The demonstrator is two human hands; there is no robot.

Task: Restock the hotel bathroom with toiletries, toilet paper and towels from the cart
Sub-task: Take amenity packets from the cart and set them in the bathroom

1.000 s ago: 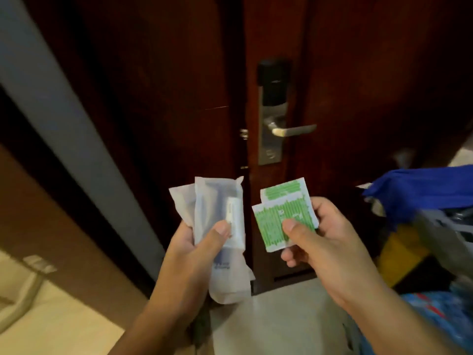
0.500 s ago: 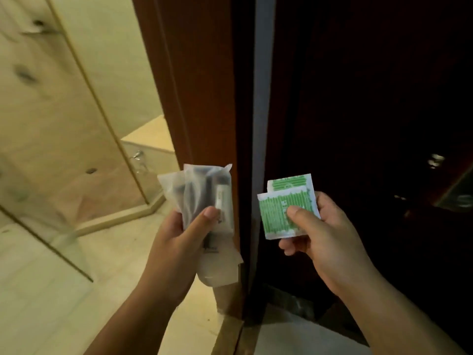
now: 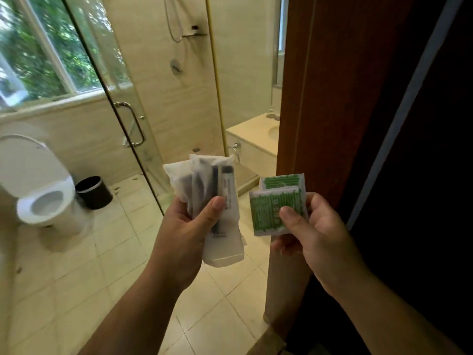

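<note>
And there it was: the view had swung off the dark corridor door and the cart, round the wooden door frame (image 3: 332, 98), and the bathroom opened up ahead. Nothing had shifted in the hands. The left hand (image 3: 184, 234) still clutched the clear toiletry packets (image 3: 204, 180), thumb pressed across their front, dark items and a white tube showing through the plastic. The right hand (image 3: 317, 242) still pinched the two green sachets (image 3: 276, 206) between thumb and fingers, just right of the packets and apart from them. So the toiletries had reached the threshold but none were set down yet, and toilet paper and towels looked still to come. Beyond the packets, a little to their right, sat the pale vanity counter (image 3: 252, 129), partly hidden by the frame and the likely landing spot. Left of the packets stood the glass shower door (image 3: 128, 119), and farther left the black bin (image 3: 93, 192) and the toilet (image 3: 38, 196), lid up, under a window (image 3: 38, 47). Pale tiled floor (image 3: 76, 278) lay below both hands
</note>
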